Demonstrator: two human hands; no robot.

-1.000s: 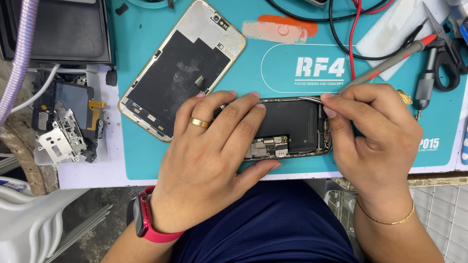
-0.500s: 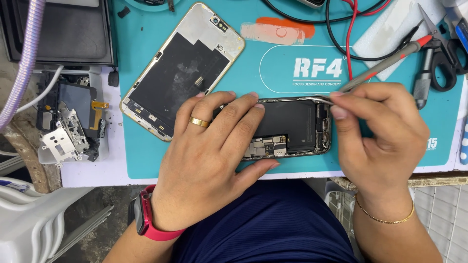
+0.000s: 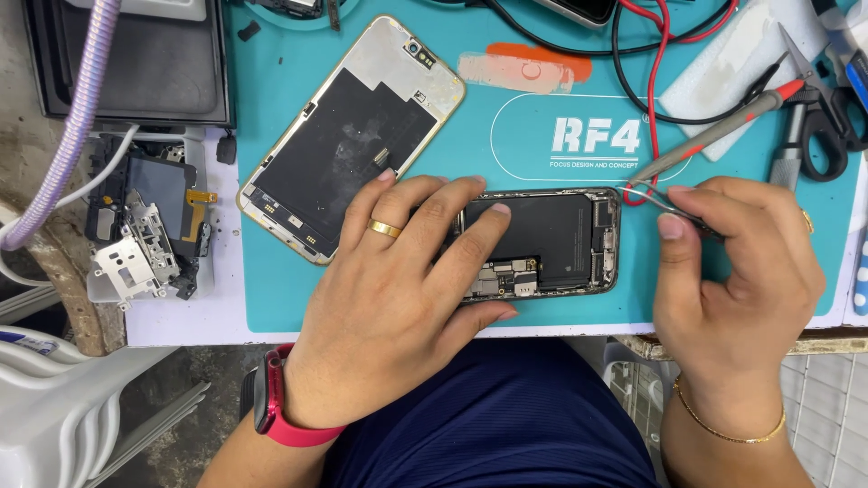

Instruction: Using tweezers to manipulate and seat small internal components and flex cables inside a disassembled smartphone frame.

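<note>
Head view, one bench, itemised from the fingers out. Left hand: fingers spread flat and pressing on one opened phone body, its dark battery and small boards exposed, lying lengthwise on the near part of the teal mat; one gold ring on that hand, one red wristband behind it. Right hand: thumb and forefinger pinched shut on one pair of fine metal tweezers, whose tips sit just off the phone body's right end; one thin gold bracelet at the wrist. One detached phone back panel, gold-rimmed with a dark sheet inside, lies tilted just beyond the left hand. Mat markings: one white rounded outline enclosing white lettering, upper centre; one orange smear above it. One grey probe with red tip and one pair of black-handled scissors at far right. Cables: one red, and possibly two black, partly cropped. Loose metal brackets at left.
</note>
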